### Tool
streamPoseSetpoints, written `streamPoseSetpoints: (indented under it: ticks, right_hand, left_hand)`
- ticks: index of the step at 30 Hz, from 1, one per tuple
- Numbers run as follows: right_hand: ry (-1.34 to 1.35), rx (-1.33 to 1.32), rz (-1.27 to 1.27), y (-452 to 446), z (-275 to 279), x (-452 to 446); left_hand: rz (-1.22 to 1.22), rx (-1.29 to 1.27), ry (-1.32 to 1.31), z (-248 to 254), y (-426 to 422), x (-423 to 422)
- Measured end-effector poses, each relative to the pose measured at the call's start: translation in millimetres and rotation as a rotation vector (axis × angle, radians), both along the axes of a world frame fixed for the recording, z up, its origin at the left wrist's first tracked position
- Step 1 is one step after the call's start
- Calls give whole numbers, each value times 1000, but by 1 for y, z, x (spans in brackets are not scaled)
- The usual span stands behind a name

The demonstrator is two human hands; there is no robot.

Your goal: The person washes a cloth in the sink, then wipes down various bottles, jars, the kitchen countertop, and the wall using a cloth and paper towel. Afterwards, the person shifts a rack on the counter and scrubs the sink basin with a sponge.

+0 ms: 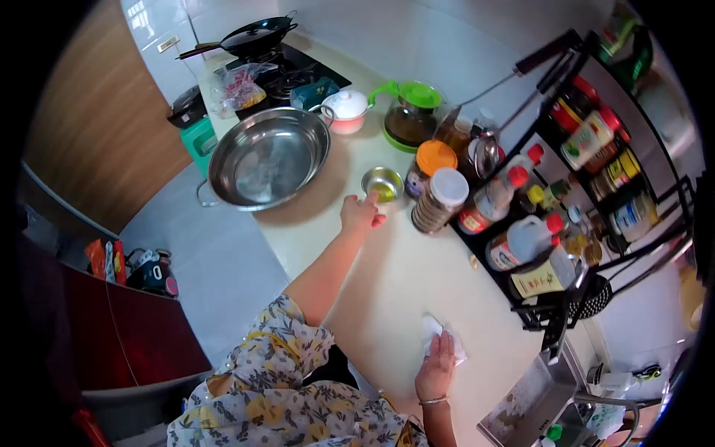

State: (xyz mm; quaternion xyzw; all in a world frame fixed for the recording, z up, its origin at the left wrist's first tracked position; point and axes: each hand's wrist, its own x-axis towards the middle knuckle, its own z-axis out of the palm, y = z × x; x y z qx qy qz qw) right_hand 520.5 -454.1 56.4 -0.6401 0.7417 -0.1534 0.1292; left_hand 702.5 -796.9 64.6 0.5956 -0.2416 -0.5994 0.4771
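My left hand (360, 214) is at the near rim of a small metal bowl (383, 174), its fingers curled at the edge. One finger reaches over the rim, and a little yellowish liquid shows inside. Nearer to me, my right hand (436, 372) presses a crumpled white tissue (456, 352) onto the counter (387, 298), fingers extended and close together over it. The palm hides part of the tissue. Just right of the bowl stand a jar with an orange lid (436, 156) and a jar with a white lid (449, 188).
A wide steel basin (269, 160) sits at the counter's left edge. Behind are a lidded white-and-pink pot (345, 112), a green-lidded glass jug (413, 112) and a stove with a wok (257, 37). Right, a black rack (521, 313) holds several bottles; a sink (532, 402) is below.
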Motion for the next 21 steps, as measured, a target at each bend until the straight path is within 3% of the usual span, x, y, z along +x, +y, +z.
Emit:
streamPoseSetpoints:
  ticks: [10, 17, 21]
  right_hand:
    - [42, 1, -95, -47, 1, 12]
    - [47, -8, -113, -56, 0, 11]
    - [62, 56, -128, -64, 5, 8]
  left_hand:
    - [-14, 20, 56, -25, -75, 10]
    - [75, 7, -89, -12, -126, 34]
    - [129, 50, 21, -30, -148, 36]
